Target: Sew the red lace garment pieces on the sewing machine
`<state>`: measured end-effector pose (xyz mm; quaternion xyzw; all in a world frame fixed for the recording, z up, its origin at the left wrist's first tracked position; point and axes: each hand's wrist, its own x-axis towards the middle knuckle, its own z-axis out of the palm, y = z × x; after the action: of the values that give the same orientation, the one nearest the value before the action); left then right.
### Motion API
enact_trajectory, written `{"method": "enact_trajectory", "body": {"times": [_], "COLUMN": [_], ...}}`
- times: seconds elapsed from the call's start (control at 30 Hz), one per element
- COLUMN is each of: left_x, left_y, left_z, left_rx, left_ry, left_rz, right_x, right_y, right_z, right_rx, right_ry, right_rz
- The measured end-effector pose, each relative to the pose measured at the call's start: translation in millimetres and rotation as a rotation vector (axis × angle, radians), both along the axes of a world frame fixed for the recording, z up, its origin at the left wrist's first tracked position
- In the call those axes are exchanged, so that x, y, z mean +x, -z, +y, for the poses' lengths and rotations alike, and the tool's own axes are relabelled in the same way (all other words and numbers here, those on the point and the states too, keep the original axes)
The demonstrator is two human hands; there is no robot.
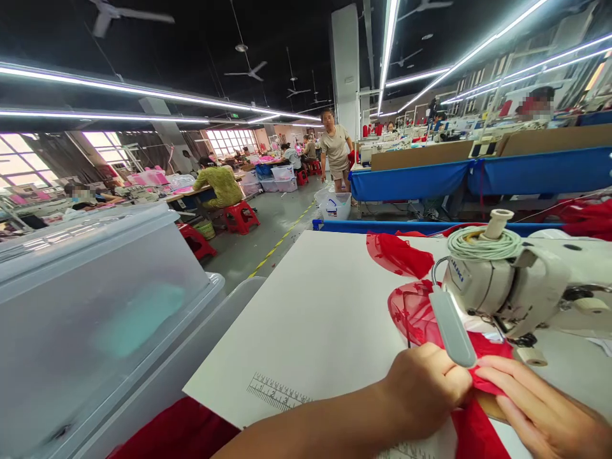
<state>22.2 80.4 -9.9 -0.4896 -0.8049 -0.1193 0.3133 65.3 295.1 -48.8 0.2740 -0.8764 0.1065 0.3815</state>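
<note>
A white sewing machine (516,287) stands on the white table (325,319) at the right. Red fabric (411,309) runs from behind the machine, under its head and toward me. My left hand (425,389) is curled closed, pinching the red fabric just in front of the needle area. My right hand (540,408) lies beside it with fingers stretched out flat, pressing on the same fabric. A grey lamp arm (452,328) of the machine hangs over my left hand. The needle itself is hidden by the machine head.
Stacked clear plastic bins (90,319) stand close at my left. A ruler scale (275,392) is printed on the table's near edge. A person in beige (335,153) stands in the aisle beyond; others sit at tables on red stools. Blue-skirted workbenches (478,175) run behind the machine.
</note>
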Motion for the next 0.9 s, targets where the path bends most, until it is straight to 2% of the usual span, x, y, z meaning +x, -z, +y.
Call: {"method": "enact_trajectory", "body": {"times": [0.03, 0.13, 0.23, 0.53, 0.63, 0.8, 0.9], "left_x": [0, 0, 0, 3, 8, 16, 16], "left_y": [-0.7, -2.3, -4.7, -7.1, -8.9, -22.8, -26.9], "left_z": [-1, -3, -4, -4, -4, -9, -10], "left_rx": [0.012, 0.009, -0.034, -0.114, -0.144, -0.226, -0.247], "left_ry": [-0.002, 0.004, 0.023, 0.064, 0.082, 0.1, 0.082], "left_rz": [-0.003, -0.023, -0.065, -0.219, -0.254, -0.397, -0.379], "right_x": [2, 5, 7, 8, 8, 8, 7], "right_y": [-7.3, -29.4, -42.4, -40.4, -45.3, -52.2, -50.5], "right_z": [-4, -16, -21, -23, -22, -20, -20], "right_rx": [0.041, 0.125, 0.13, -0.044, -0.034, -0.049, -0.04], "right_ry": [-0.018, 0.072, 0.155, 0.103, 0.075, 0.066, 0.057], "right_rz": [0.02, 0.017, 0.027, -0.108, -0.136, -0.18, -0.217]}}
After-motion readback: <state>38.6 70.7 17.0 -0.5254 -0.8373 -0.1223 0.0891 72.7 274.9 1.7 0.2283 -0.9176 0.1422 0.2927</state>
